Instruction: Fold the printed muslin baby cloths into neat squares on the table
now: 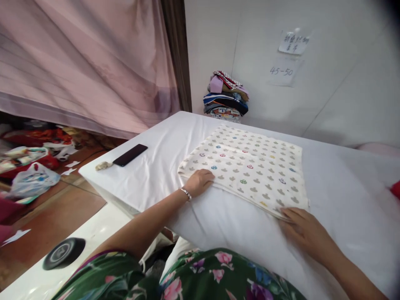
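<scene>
A white cloth [253, 164] printed with grey mushroom-like shapes and a few small coloured motifs lies folded and nearly flat on the white-covered table [162, 183]. My left hand [199, 182], with a silver bracelet at the wrist, has its fingers closed over the cloth's near edge, close to the left corner. At the near right corner, my right hand [301, 229] holds the same edge, slightly blurred. Both thumbs are mostly hidden.
A dark phone [130, 155] with a pale charm lies at the table's left. Folded fabrics [225, 96] are stacked beyond the far edge, by the wall. A black round object [64, 253] sits on a lower white surface. Pink curtain [93, 62] hangs left; bags [34, 179] crowd the floor.
</scene>
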Available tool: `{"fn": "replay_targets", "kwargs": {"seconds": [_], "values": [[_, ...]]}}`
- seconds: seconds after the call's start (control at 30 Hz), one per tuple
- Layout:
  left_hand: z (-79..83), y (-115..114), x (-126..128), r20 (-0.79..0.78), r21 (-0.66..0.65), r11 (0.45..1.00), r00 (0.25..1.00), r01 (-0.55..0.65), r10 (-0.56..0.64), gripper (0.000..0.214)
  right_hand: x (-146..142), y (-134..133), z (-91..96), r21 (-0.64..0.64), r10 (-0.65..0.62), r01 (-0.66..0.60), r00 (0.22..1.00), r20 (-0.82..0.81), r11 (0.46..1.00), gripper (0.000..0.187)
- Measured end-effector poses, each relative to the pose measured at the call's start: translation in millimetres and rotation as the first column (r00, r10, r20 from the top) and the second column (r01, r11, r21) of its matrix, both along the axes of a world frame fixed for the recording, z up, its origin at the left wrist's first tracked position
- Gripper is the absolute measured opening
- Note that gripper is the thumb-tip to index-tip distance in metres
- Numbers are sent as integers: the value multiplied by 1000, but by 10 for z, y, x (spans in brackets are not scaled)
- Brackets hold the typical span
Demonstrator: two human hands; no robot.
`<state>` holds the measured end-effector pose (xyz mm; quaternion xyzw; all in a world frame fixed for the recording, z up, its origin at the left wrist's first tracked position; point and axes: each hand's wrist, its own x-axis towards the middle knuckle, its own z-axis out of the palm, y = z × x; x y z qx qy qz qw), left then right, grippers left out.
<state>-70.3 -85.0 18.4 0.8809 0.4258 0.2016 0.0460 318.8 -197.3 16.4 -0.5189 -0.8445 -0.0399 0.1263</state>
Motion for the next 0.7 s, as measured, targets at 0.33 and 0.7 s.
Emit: {"fn": "replay_targets", "kwargs": {"seconds": [0.33, 0.7], "values": [[64, 119, 245, -171, 82, 981, 972, 177, -161, 20, -887, 458, 154, -126, 38, -48, 996, -82, 991, 20], [-8, 90, 288, -171, 141, 979, 977, 150, -125, 22, -998, 461, 72, 25, 14, -13, 999, -35, 1000, 25]]}}
